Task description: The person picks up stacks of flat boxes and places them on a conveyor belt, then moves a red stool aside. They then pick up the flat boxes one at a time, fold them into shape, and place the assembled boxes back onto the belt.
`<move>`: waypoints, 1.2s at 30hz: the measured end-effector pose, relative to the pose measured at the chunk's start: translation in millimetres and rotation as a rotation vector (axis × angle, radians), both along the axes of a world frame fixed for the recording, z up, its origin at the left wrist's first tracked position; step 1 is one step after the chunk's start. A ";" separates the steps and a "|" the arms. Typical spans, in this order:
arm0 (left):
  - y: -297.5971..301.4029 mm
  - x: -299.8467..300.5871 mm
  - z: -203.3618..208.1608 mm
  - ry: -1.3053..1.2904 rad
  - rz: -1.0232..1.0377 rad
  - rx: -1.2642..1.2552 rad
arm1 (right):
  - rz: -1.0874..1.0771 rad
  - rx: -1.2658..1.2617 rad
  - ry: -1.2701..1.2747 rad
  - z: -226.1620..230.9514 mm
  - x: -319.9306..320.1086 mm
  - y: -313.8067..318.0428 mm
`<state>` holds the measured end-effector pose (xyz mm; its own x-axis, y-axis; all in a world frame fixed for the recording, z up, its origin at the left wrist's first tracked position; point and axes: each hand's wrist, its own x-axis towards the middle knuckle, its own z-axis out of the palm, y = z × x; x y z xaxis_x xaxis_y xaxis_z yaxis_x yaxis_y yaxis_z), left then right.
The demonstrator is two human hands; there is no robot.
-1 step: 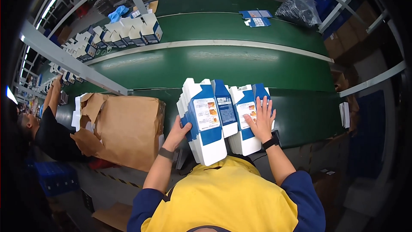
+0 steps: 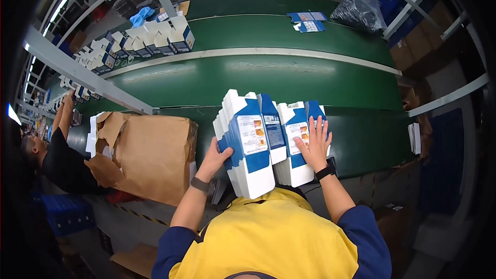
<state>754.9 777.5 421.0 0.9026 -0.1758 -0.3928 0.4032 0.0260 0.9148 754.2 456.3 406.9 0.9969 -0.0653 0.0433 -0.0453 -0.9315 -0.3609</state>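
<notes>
Seen from the head camera, a worker in a yellow vest stands at a green conveyor belt (image 2: 217, 80). The left hand (image 2: 216, 156) grips the edge of a stack of flattened blue-and-white cartons (image 2: 248, 147), tilted up from the belt. The right hand (image 2: 314, 142) lies flat, fingers spread, on a second stack (image 2: 292, 168) just beside it. A brown paper sack (image 2: 150, 157) sits to the left.
</notes>
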 end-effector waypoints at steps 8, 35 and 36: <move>-107.1 19.6 82.1 -0.265 -0.282 0.858 | -0.064 -0.008 -0.041 -3.0 -9.1 -66.9; -122.1 3.2 -98.7 0.057 -0.069 -0.651 | 0.287 0.998 0.385 89.5 55.8 -33.2; -122.6 4.7 -114.8 0.103 -0.207 -0.707 | 0.285 0.992 0.382 87.4 60.0 -28.8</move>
